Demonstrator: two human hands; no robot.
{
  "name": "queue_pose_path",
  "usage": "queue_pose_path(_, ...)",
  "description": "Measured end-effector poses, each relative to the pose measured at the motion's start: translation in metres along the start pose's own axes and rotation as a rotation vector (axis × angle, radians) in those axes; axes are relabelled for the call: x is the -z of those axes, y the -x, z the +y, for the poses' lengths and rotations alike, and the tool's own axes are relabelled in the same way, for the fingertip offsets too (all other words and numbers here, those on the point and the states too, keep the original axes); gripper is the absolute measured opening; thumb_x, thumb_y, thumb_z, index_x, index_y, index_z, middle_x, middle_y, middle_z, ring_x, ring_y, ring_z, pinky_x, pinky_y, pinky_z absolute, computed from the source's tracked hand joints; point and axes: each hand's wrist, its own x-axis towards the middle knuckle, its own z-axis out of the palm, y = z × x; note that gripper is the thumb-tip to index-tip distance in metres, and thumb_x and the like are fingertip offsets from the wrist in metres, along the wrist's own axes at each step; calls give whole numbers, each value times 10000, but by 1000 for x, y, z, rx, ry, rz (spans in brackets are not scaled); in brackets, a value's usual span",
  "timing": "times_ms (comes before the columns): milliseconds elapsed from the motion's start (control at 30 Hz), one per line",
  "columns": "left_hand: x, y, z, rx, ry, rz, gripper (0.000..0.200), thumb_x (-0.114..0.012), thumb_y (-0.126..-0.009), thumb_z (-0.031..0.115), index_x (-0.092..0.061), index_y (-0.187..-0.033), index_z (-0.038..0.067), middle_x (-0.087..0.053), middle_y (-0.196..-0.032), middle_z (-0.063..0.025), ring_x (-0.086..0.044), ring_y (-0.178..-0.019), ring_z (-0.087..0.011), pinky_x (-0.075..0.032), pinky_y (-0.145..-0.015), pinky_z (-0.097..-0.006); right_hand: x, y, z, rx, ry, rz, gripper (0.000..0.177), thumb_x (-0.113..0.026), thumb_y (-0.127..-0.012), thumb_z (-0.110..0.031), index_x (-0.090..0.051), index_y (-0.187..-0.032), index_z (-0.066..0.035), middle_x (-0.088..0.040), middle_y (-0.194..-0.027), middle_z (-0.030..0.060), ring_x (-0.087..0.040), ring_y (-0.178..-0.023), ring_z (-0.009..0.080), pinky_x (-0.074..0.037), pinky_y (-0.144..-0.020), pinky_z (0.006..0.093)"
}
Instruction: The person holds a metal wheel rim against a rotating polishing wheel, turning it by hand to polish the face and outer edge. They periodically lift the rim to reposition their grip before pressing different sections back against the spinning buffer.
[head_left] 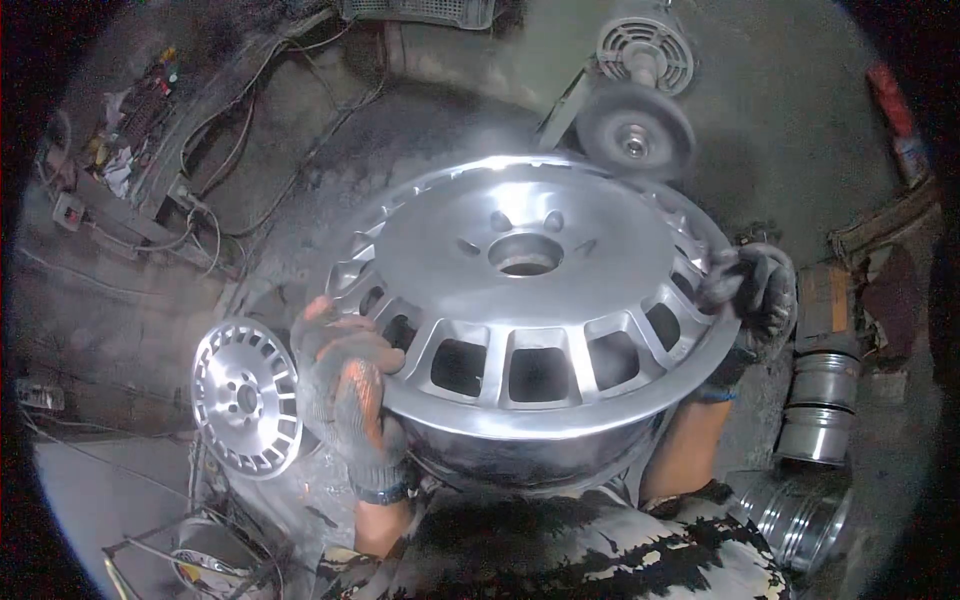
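A large silver alloy car wheel (440,250) is held in front of my body, its slotted face turned up and tilted. My left hand (350,380), in a worn grey glove, grips the near left edge, fingers reaching into the slots. On the right edge my right hand (755,285), in a dark, dirty glove, is closed around the rim, its fingers slightly blurred. The far edge of the wheel comes right up to a round buffing wheel (610,130), which is smeared as if spinning.
The buffing wheel is joined to a motor (645,50) behind it. A second slotted alloy wheel (243,398) leans at left. Shiny metal rim barrels (825,380) are stacked at right. Cables (245,140) run along the left, near a ledge with clutter.
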Motion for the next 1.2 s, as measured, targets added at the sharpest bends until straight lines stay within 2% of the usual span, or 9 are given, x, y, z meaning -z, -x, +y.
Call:
queue_pose_path(100,-3,5,-6,72,65,0,352,-603,-932,339,-708,-815,25,-630,-813,-83,-623,-959,-281,-389,-1149,-516,27,-33,35,-131,-253,-78,131,-588,-1001,-90,-649,-1088,-13,-682,-977,108,-666,-797,175,-546,-685,273)
queue_pose_path(233,-6,3,-6,15,-5,38,354,-616,-883,354,-696,-804,19,-684,-830,-104,-675,-867,-322,-458,-1088,-597,7,-56,74,-140,-139,-213,129,-569,-1069,-122,-640,-1127,-30,-696,-1026,115,-686,-925,204,-597,-822,304)
queue_pose_path(400,-4,-1,5,38,75,5,318,-597,-926,294,-709,-808,19,-641,-814,-98,-617,-977,-281,-399,-1138,-505,13,-70,122,-651,-917,-194,170,-587,-1069,-187,-636,-1106,-29,-710,-1016,118,-691,-897,184,-596,-810,290)
queue_pose_path(700,-8,9,-27,229,313,192,354,-550,-907,277,-699,-763,-11,-646,-810,-133,-612,-880,-298,-432,-1087,-523,29,-40,86,-351,-384,-201,264,-537,-1082,-231,-620,-1180,-1,-700,-1102,156,-677,-953,213,-576,-839,327)
queue_pose_path(867,-11,2,-68,504,706,230,449,-496,-955,280,-687,-1104,-98,-684,-901,-139,-639,-929,-240,-480,-1039,-434,40,-29,45,-231,-107,-213,318,-508,-1090,-248,-601,-1252,9,-689,-1178,178,-677,-1028,241,-581,-902,352)
queue_pose_path(900,-12,5,-83,358,725,189,560,-494,-971,319,-619,-1266,-140,-699,-998,-149,-651,-999,-223,-498,-1023,-397,42,-29,41,-220,-57,-224,330,-503,-1092,-252,-597,-1266,11,-687,-1193,183,-677,-1043,246,-582,-914,357)
queue_pose_path(967,-3,21,-109,450,696,85,532,-518,-1014,293,-519,-1352,-117,-629,-1154,-158,-616,-1069,-225,-473,-1054,-410,46,-29,37,-208,16,-247,353,-491,-1095,-258,-590,-1295,16,-682,-1223,192,-677,-1073,257,-584,-939,367)
queue_pose_path(1067,1,38,-129,450,795,64,466,-541,-1024,272,-493,-1361,-46,-600,-1270,-141,-607,-1074,-221,-467,-1064,-414,52,-36,45,-216,93,-310,390,-474,-1100,-269,-579,-1338,22,-676,-1269,205,-676,-1118,274,-586,-977,382)
queue_pose_path(1200,7,22,-102,250,470,46,395,-498,-974,291,-652,-1086,-55,-670,-1074,-155,-637,-1009,-254,-453,-1097,-447,42,-40,58,-152,166,-333,416,-465,-1103,-278,-569,-1368,25,-663,-1305,212,-671,-1150,282,-585,-1001,391)
